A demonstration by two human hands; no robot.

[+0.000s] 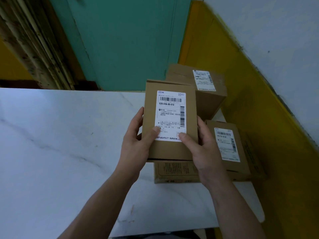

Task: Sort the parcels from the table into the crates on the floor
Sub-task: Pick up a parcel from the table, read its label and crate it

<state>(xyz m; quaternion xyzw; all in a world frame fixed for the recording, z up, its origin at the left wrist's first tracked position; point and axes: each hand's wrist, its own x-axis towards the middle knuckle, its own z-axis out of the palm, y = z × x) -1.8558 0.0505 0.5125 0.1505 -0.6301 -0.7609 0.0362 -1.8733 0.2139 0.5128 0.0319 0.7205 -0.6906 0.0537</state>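
Left hand point(136, 145) at 9 o'clock and right hand point(204, 152) at 3 grip the labelled parcel point(170, 116), fingers point(140, 112) curled round its edges, above the worktop point(60, 144); other parcels point(227, 145) lie at 3 o'clock, one perhaps underneath

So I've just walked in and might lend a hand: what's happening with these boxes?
A person grips one cardboard parcel with both hands, label facing up, as if reading it. The left hand holds its left edge and the right hand its right edge, each with the thumb on the label. Three other parcels are at the right end of the white table: a far one, a right one and a near one. No crates are in view.
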